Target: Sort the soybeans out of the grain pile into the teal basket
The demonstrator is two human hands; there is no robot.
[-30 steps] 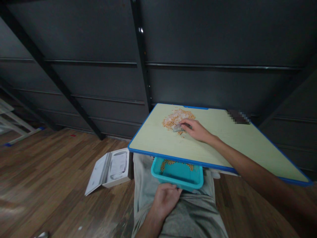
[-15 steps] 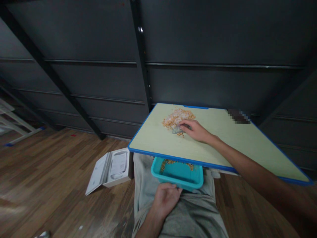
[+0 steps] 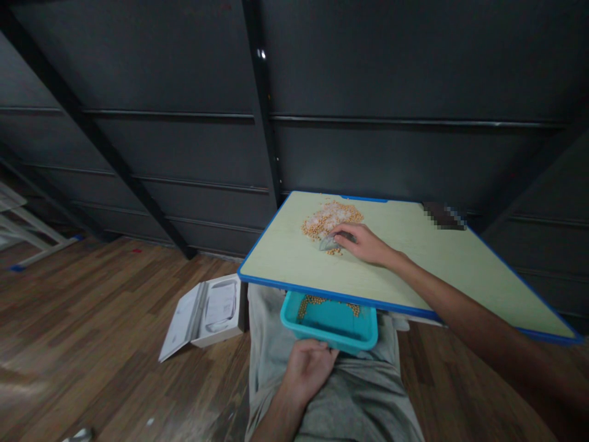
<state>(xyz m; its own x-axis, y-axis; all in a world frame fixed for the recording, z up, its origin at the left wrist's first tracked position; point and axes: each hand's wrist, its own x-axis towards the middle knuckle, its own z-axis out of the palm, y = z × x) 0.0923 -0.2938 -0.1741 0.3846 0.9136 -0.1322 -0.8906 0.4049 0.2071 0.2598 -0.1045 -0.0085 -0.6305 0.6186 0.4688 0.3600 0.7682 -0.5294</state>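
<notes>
My right hand (image 3: 365,244) pinches a greyish see-through piece (image 3: 326,244), perhaps thin plastic, whose exact kind I cannot make out. It rests at the near edge of a pile of yellowish soybean-like beans (image 3: 317,230) mixed with whitish translucent bits (image 3: 339,212). A few loose beans lie just in front of the piece. My left hand (image 3: 309,368) is palm up at the near side of a turquoise plastic tray (image 3: 354,345), its fingers curled at and under the wall. Beans gather along the tray's far side, partly hidden by the tabletop.
The pale tabletop (image 3: 285,261) has a blue rim and reaches over the tray and my lap. A pixelated dark object (image 3: 444,216) lies at its far right. An opened white box (image 3: 223,310) stands on the wooden floor (image 3: 115,319). A dark panelled wall (image 3: 184,147) rises behind.
The see-through piece has tilted or shifted very slightly under my right hand, beside the loose beans. My left hand and the tray stay in place.
</notes>
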